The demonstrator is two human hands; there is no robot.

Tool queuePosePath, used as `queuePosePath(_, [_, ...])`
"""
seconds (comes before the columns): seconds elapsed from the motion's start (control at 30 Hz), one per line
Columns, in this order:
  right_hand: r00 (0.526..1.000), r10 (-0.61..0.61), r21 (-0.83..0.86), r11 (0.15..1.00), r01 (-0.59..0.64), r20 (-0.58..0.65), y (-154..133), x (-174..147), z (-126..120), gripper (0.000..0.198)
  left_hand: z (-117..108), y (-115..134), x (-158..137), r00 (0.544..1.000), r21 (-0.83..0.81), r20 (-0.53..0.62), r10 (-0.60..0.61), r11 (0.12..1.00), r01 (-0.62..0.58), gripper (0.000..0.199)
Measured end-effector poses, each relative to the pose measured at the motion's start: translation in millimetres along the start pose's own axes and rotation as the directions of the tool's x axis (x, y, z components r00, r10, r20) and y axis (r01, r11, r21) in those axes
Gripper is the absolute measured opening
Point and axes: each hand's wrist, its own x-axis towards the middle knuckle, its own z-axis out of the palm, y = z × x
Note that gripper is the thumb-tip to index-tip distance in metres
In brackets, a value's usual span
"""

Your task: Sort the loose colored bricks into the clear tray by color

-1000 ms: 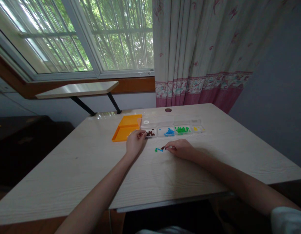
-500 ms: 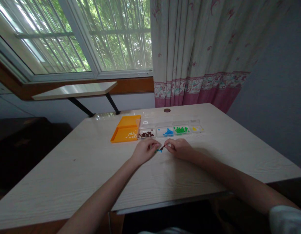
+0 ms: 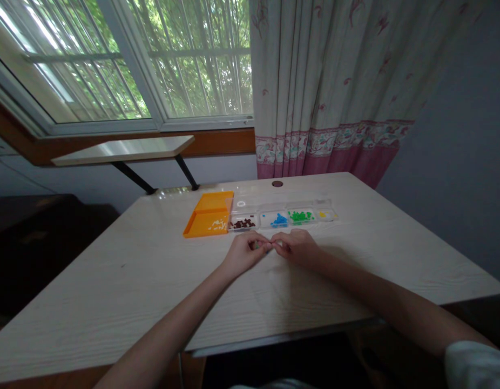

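Note:
Over the near middle of the table, my left hand (image 3: pixel 245 251) and my right hand (image 3: pixel 295 246) meet at the fingertips, both pinched closed. A speck of green (image 3: pixel 257 245) shows inside the curl of my left fingers, part of a small cluster of tiny coloured pieces mostly covered by that hand. Whatever lies between my right fingertips is hidden. Just beyond the hands is a clear compartment box (image 3: pixel 266 220) with loose brown pieces (image 3: pixel 242 222), blue pieces (image 3: pixel 279 220), green pieces (image 3: pixel 301 216) and a few yellow pieces (image 3: pixel 323 214) in separate sections.
An orange open case (image 3: pixel 199 222) with white pieces (image 3: pixel 218 224) stands left of the clear box. A raised shelf (image 3: pixel 128 150) on black legs rises at the table's back left. Behind are a window (image 3: pixel 193 59) and a curtain (image 3: pixel 335 81). A round brown cap (image 3: pixel 277 183) sits near the back edge.
My fingertips have come together. The blue and brown pieces that showed between them are now covered by my left thumb and fingers. The boxes have stayed in place.

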Motion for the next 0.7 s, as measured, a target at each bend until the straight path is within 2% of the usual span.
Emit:
queuePosePath(0.27, [0.997,0.071,0.051,0.996,-0.069,-0.038,-0.4,1.1,0.4,0.018,0.4,-4.6,1.0,0.999,-0.022,-0.034,-0.002,1.0,0.001,0.013])
queuePosePath(0.7, [0.996,0.046,0.047,0.998,-0.043,-0.079,-0.3,1.6,-0.3,0.017,-2.1,-0.4,0.2,0.985,0.065,-0.058,0.164,0.985,-0.16,0.01])
